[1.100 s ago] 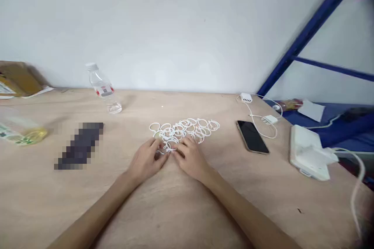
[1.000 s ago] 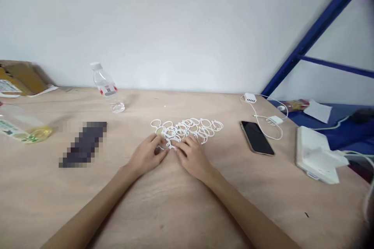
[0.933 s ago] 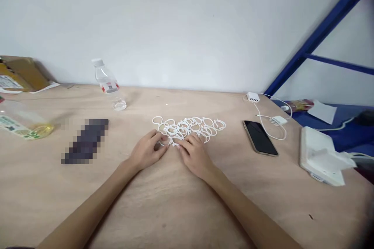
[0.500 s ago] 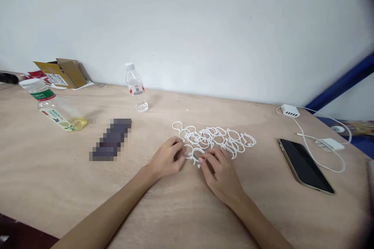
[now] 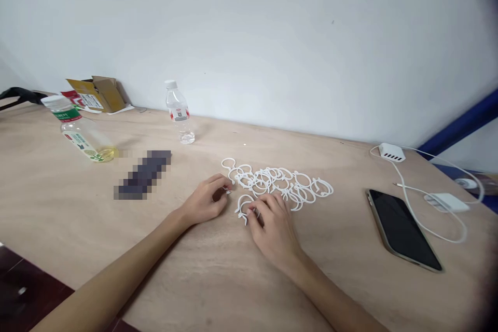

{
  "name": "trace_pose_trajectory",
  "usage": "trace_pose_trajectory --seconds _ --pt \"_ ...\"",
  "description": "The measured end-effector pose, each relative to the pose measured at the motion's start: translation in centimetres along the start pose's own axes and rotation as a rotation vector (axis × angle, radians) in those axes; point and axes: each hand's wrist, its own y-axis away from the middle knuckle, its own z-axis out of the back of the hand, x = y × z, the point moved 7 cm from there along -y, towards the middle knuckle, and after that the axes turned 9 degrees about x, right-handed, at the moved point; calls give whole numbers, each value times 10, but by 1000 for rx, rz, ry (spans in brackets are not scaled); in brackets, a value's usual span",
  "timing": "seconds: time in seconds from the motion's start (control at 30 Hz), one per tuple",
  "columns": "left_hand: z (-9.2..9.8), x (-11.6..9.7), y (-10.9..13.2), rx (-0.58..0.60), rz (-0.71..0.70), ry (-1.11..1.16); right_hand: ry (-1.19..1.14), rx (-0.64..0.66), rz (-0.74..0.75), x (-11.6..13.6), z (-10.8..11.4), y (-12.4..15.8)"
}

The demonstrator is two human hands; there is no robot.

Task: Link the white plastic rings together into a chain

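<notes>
Tangled thin white rings (image 5: 278, 184), mid-frame. Right hand (image 5: 274, 231) fingers clamp a loose ring (image 5: 243, 201) at the heap's lower left. Left hand (image 5: 204, 202) fingers closed together just beside it.

place: makeshift workroom | plywood table (image 5: 218, 280) | bare white wall (image 5: 249, 36) | cardboard box (image 5: 97, 94) | charger (image 5: 391, 152)

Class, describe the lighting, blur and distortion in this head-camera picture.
Head view: soft, even light, with faint shadows beside the left hand and right hand; a pixelated patch hides something on the table; the right edge and corners darken and blur; the white rings look sharp.
</notes>
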Motion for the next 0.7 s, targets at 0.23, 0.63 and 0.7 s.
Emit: trace_pose_trajectory --seconds 0.23,0.63,0.7 --pt "1 -9 2 -11 16 -65 59 8 -69 -4 3 3" --pt "26 17 11 -249 249 24 19 -37 -56 -6 5 2" --pt "28 19 10 -263 255 53 39 -45 -41 -3 6 3"
